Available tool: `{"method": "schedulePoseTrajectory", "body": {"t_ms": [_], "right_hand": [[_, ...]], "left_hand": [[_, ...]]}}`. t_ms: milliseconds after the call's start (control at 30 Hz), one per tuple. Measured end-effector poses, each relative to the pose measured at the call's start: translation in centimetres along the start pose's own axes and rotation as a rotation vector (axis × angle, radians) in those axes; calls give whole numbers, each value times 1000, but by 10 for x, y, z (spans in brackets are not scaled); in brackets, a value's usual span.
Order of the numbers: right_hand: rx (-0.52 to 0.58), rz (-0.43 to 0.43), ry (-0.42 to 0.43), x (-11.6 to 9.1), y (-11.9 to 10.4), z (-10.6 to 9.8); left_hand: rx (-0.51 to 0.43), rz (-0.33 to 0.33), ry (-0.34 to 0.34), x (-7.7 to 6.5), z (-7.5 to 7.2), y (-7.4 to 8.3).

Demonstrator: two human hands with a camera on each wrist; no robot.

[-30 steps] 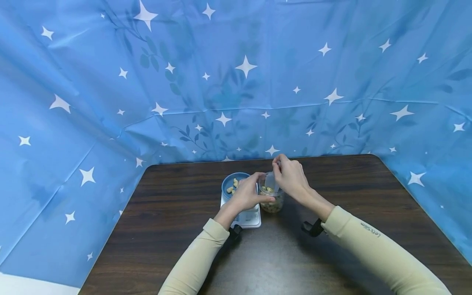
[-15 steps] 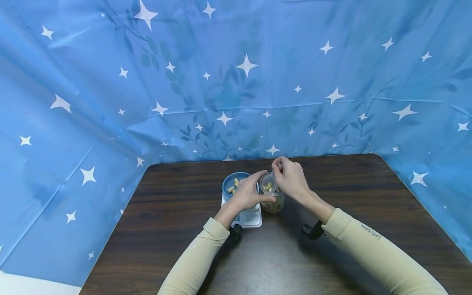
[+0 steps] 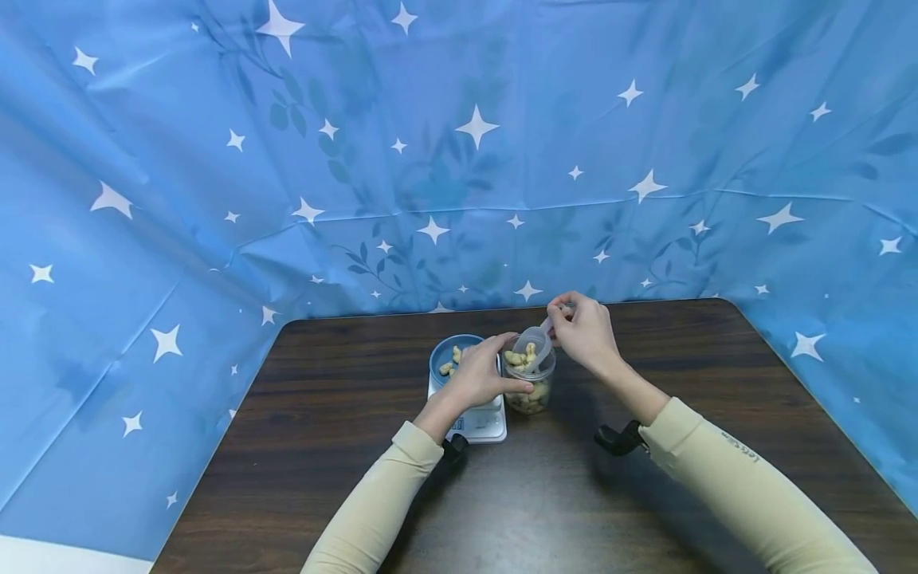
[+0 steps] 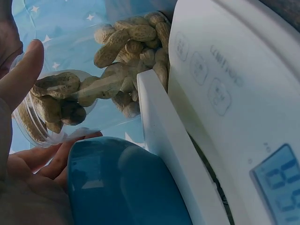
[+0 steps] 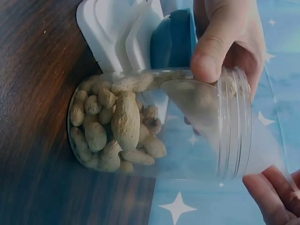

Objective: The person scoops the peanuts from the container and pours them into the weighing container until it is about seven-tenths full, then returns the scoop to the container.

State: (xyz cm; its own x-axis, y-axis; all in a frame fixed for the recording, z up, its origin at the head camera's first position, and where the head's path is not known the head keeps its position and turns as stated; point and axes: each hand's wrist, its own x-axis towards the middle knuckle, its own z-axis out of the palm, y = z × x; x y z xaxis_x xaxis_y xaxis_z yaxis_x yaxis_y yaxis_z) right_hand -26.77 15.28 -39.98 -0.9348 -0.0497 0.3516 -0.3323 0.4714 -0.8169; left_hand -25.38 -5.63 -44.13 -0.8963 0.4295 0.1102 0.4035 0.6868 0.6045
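Note:
My left hand [image 3: 476, 379] grips a clear jar [image 3: 529, 400] near its rim, thumb on the near side and fingers behind. Peanuts in their shells [image 5: 126, 122] fill the jar's lower part. With my right hand [image 3: 584, 331] I pinch the handle of a translucent scoop [image 3: 539, 344], tilted in the jar's mouth. Several peanuts [image 4: 58, 98] lie in the scoop, up by the rim. Just left of the jar, a blue bowl [image 3: 439, 365] with a few peanuts sits on a white kitchen scale [image 3: 484, 430], partly hidden by my left hand.
Everything stands toward the back of a dark wood table [image 3: 323, 446]. A blue curtain with white stars [image 3: 402, 183] hangs behind and at the left. The scale's display [image 4: 281, 183] is lit, close beside the left wrist.
My right hand has moved right and slightly up, bringing the scoop from deep in the jar to its mouth with peanuts in it. The left hand keeps its place on the jar.

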Motion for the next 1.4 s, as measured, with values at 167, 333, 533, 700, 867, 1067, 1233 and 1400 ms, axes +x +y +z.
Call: {"method": "schedulePoseTrajectory", "body": {"t_ms": [167, 333, 533, 700, 867, 1067, 1233, 1400], "right_hand": [[-60, -54, -9, -2, -2, 5], [-112, -101, -83, -3, -6, 12], [-159, -131, -177, -3, -7, 16], [-191, -156, -201, -5, -9, 20], [-186, -104, -148, -4, -10, 18], [-182, -65, -82, -3, -9, 14], [-221, -111, -134, -3, -10, 19], [-268, -151, -183, -1, -10, 26]], "left_hand": [[-1, 8, -7, 0, 1, -1], [1, 12, -7, 0, 0, -1], [-11, 16, -16, 0, -1, -1], [10, 14, -19, 0, -2, -1], [-8, 8, -24, 0, -2, -1], [-8, 9, -21, 0, -1, -1], [-7, 20, -21, 1, -1, -1], [-2, 32, -23, 1, -2, -3]]}}
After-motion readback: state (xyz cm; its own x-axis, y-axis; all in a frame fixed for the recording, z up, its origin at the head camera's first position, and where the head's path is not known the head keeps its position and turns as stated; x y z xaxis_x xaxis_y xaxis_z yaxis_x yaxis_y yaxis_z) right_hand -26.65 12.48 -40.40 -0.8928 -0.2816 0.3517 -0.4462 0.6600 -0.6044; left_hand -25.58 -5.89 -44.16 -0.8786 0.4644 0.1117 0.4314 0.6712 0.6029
